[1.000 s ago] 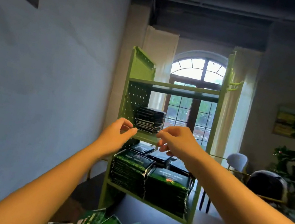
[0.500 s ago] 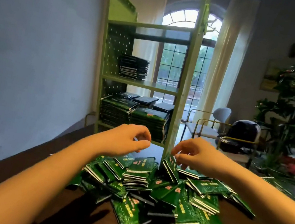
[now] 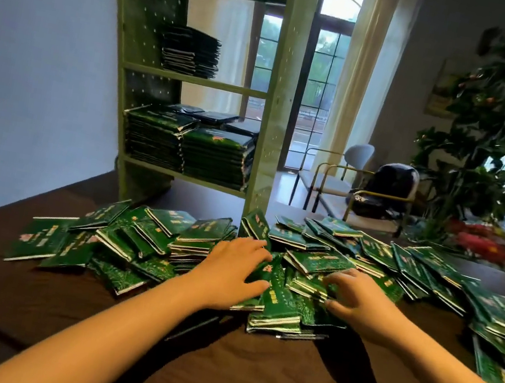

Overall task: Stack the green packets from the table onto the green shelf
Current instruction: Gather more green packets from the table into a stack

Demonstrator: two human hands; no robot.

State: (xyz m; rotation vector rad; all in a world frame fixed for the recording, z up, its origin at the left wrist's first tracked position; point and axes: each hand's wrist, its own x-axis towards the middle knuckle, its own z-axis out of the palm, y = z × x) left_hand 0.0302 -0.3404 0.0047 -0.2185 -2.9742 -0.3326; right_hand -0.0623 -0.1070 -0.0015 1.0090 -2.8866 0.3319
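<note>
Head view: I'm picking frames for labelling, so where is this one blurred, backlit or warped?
In the head view, motion blur smears the right hand at the fingertips and the plant, the left hand less so. The bright window backlights the green shelf, so its upper stack reads near black. Wide-angle distortion tilts the shelf posts.

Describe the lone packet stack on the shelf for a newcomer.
Find the green shelf on the dark table. One tier above its crowded lower level, a dark stack sits near the perforated panel. Unlike the stacks below, it stands alone.
</note>
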